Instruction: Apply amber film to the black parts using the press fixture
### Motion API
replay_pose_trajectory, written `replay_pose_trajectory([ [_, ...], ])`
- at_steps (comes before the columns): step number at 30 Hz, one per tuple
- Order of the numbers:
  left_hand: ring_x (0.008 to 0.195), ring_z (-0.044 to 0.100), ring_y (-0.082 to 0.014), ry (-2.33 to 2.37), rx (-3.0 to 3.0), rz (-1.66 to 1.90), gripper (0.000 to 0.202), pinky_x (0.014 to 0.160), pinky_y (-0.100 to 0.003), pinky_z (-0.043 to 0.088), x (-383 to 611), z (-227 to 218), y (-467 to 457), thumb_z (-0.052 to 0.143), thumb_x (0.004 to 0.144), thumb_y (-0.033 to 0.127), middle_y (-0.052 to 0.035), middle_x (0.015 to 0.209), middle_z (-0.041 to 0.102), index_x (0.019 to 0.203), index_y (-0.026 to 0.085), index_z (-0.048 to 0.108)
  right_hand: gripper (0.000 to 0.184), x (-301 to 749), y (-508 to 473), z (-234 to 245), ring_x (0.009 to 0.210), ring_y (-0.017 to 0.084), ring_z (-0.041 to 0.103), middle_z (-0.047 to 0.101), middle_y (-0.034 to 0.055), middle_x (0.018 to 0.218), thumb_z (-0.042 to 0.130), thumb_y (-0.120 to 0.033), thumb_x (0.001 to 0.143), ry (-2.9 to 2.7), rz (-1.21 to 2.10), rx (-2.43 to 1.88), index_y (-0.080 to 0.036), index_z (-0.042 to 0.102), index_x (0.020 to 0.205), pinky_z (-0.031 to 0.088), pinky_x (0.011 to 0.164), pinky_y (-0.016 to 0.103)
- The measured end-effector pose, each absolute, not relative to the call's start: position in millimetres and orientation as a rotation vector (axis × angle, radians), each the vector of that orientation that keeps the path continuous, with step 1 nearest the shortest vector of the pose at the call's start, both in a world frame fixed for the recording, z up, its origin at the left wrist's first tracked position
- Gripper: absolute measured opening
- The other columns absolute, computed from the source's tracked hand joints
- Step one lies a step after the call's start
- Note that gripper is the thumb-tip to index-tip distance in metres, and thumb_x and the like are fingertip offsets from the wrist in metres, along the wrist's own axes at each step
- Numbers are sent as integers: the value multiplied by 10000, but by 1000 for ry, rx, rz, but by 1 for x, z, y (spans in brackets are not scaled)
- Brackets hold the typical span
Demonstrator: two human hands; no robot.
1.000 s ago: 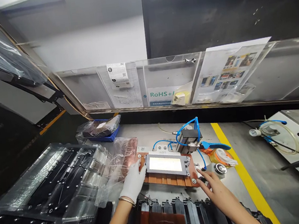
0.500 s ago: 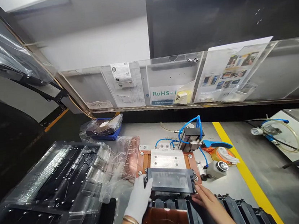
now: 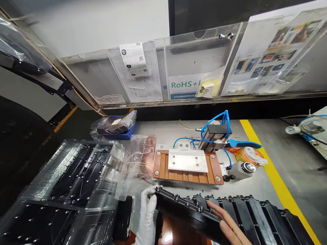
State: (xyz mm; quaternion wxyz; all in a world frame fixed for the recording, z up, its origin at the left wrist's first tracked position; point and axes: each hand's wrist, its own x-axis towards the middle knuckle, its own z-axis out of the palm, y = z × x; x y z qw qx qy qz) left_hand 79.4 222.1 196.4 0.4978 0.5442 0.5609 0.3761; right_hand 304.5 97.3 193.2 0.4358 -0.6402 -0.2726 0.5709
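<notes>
A long black plastic frame (image 3: 189, 211) is held up at a tilt, its knobbed edge facing upward. My left hand (image 3: 147, 220), in a white glove, grips its left end. At its right end my bare right hand (image 3: 228, 224) holds it between thumb and fingers. Below the part lies a glossy brown sheet (image 3: 174, 236). Just beyond stands a fixture with a brown base (image 3: 185, 177) and a silver metal block (image 3: 187, 161). To the right, several similar black parts (image 3: 262, 221) stand in a row, partly hidden by my right hand.
Clear trays with black parts (image 3: 67, 190) fill the left side. A dark phone-like slab (image 3: 124, 218) lies beside them. Right of the fixture are blue air hoses (image 3: 230, 128), a metal-capped bottle (image 3: 243, 170) and yellow tape (image 3: 278, 184). Behind hangs a clear document holder (image 3: 190, 51).
The black frame has come off the fixture toward me and turned from lying flat to tilted, uncovering the brown base. Both hands moved with it, and the camera view shifted.
</notes>
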Motion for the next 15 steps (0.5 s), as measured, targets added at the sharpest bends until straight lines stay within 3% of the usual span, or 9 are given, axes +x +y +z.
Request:
replay_pose_trajectory([
  [5, 1161, 560, -216, 1335, 1830, 931, 341, 1041, -384, 415, 68, 231, 230, 558, 889, 331, -44, 1238, 613, 1221, 254, 545, 505, 308, 87, 192, 1405, 249, 288, 453, -2, 1458, 430, -604, 884, -917, 1266, -1719, -358, 518, 1316, 138, 1182, 487],
  [8, 852, 665, -165, 1091, 2472, 807, 266, 780, -298, 506, 81, 256, 224, 602, 868, 261, 23, 1037, 701, 1132, 284, 579, 487, 305, 86, 194, 1413, 270, 259, 423, 11, 1463, 449, -598, 877, -980, 1137, -1819, -372, 531, 1301, 137, 1176, 532],
  [11, 569, 641, -164, 743, 2713, 459, 198, 478, -299, 455, 111, 264, 204, 588, 862, 334, 51, 874, 716, 1043, 254, 576, 480, 297, 91, 200, 1395, 289, 288, 406, 33, 1452, 453, -597, 875, -1020, 1077, -1888, -377, 530, 1295, 169, 1160, 573],
  [15, 466, 611, -175, 609, 2931, 191, 70, 355, -292, 360, 143, 250, 183, 602, 812, 215, 34, 712, 674, 862, 213, 554, 464, 290, 96, 205, 1365, 309, 332, 430, 43, 1411, 457, -606, 868, -1044, 974, -1940, -386, 556, 1264, 209, 1141, 597],
])
